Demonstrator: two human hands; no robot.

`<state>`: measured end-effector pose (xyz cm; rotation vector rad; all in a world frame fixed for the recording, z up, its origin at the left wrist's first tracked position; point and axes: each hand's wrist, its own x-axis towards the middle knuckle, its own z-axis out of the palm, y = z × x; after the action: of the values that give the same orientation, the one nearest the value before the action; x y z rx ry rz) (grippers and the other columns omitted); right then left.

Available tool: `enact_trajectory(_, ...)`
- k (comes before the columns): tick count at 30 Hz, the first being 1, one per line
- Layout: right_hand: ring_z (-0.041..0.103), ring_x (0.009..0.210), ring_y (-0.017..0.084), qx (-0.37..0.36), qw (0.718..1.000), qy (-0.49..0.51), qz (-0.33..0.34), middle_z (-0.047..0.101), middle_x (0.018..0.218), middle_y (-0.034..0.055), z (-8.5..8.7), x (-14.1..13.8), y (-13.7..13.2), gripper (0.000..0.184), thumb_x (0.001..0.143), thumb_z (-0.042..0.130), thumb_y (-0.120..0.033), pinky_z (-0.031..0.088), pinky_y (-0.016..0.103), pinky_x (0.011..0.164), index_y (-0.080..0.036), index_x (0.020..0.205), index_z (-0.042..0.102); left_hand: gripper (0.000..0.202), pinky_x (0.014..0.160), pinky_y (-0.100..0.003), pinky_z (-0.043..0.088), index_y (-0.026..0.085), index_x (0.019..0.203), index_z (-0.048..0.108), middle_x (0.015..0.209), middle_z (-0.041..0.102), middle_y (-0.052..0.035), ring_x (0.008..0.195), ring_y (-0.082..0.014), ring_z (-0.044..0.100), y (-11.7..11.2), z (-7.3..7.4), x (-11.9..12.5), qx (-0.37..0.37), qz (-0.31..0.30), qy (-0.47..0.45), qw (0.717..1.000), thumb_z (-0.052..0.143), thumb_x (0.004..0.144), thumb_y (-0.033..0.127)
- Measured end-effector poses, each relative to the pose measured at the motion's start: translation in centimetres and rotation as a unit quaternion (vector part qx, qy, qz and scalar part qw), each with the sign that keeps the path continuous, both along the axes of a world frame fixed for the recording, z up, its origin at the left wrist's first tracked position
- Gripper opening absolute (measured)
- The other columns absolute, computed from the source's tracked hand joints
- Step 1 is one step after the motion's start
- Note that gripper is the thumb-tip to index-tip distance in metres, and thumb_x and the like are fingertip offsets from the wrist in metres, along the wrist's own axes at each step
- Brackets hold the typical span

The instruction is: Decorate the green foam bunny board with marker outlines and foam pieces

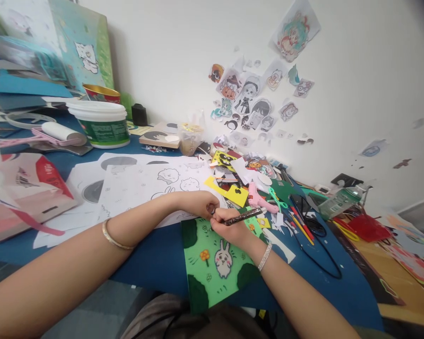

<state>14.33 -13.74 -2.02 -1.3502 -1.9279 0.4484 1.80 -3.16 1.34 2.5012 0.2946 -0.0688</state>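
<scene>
A dark patterned pen [245, 215] rests in my right hand [235, 231], its closed fingers wrapped around the shaft. My left hand [199, 203] is bent inward with curled fingers that meet the right fingertips; whatever lies between them is too small or hidden to name. Both hands are over the top edge of a green card [229, 292], which overhangs the front of the table. A white rabbit figure [223, 260], an orange flower [205, 255] and dark green corner patches decorate it. Behind my left hand lie white sheets [134, 188] with line drawings of cartoon animals.
A pink glue gun [258, 197], green scissors [279, 198] and yellow paper scraps [237, 195] crowd the area beyond my hands. Pens [304, 226] and a black cable [334, 256] lie right. At left stand a white-and-green tub [102, 125] and a red-and-white bag [31, 193].
</scene>
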Motion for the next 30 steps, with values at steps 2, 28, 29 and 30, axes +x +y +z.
enact_trajectory(2,0.030,0.048,0.009,0.002,1.000,-0.001,0.003,0.029,0.049,-0.0052,0.02,-0.01,-0.03,0.031,0.071,0.045,-0.017,0.024,0.024,0.046,-0.021,0.052,0.022,0.008,0.054,-0.022,0.032,0.017,0.069,0.051,0.068,0.052,0.0016,0.064,-0.0124,0.044,-0.05,0.03,0.00,0.000,0.002,-0.002,1.000,0.049,0.062,0.015)
enact_trajectory(28,0.031,0.047,0.010,0.017,0.999,-0.027,0.002,0.029,0.049,-0.0050,-0.07,-0.03,-0.12,0.030,0.072,0.044,-0.018,0.024,0.024,0.047,-0.022,0.053,0.021,0.012,0.055,-0.022,0.034,0.017,0.074,0.055,0.068,0.053,0.0028,0.063,-0.0117,0.045,0.05,-0.02,-0.01,-0.009,0.002,-0.004,1.000,0.052,0.062,0.016)
enact_trajectory(29,0.031,0.047,0.010,0.018,0.999,-0.029,0.003,0.029,0.049,-0.0050,-0.07,-0.03,-0.12,0.030,0.072,0.044,-0.018,0.024,0.024,0.047,-0.022,0.053,0.021,0.012,0.055,-0.021,0.034,0.017,0.074,0.055,0.068,0.053,0.0029,0.063,-0.0114,0.045,0.08,-0.07,0.01,-0.012,0.000,-0.006,1.000,0.053,0.062,0.015)
enact_trajectory(30,0.031,0.047,0.010,0.019,0.999,-0.030,0.002,0.029,0.049,-0.0051,-0.08,-0.03,-0.13,0.030,0.072,0.044,-0.018,0.024,0.024,0.047,-0.022,0.053,0.022,0.012,0.055,-0.021,0.034,0.017,0.074,0.055,0.068,0.053,0.0029,0.063,-0.0113,0.045,0.11,-0.11,0.02,-0.012,-0.001,-0.006,1.000,0.053,0.062,0.015)
